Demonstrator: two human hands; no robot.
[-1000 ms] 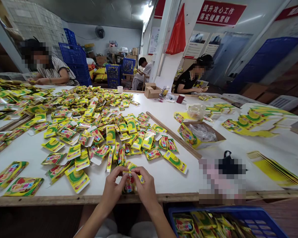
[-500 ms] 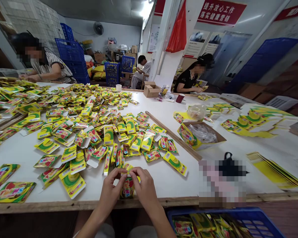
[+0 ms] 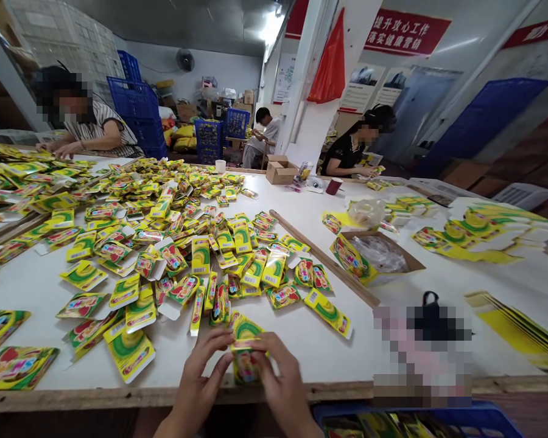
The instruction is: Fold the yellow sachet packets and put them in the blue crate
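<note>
Close to the table's front edge, a small yellow and green carton with printed lettering is between my two hands. My left hand has its fingers and thumb curled at the carton's left edge. My right hand grips the right side, with the thumb over the front and the fingers on the top edge. Just behind it lies another yellow carton, partly covered by the held one. Loose cartons of the same print are heaped beyond my hands, several with white end flaps showing.
A wooden strip runs across the white table. Right of it stand an open printed box with clear plastic inside and stacks of flat yellow card. A blue crate sits below the front edge. Other people work around the table.
My hands have come slightly lower and nearer, and my right fingers have shifted onto the carton's top edge. More of the carton behind now shows. The view has tilted a little.
</note>
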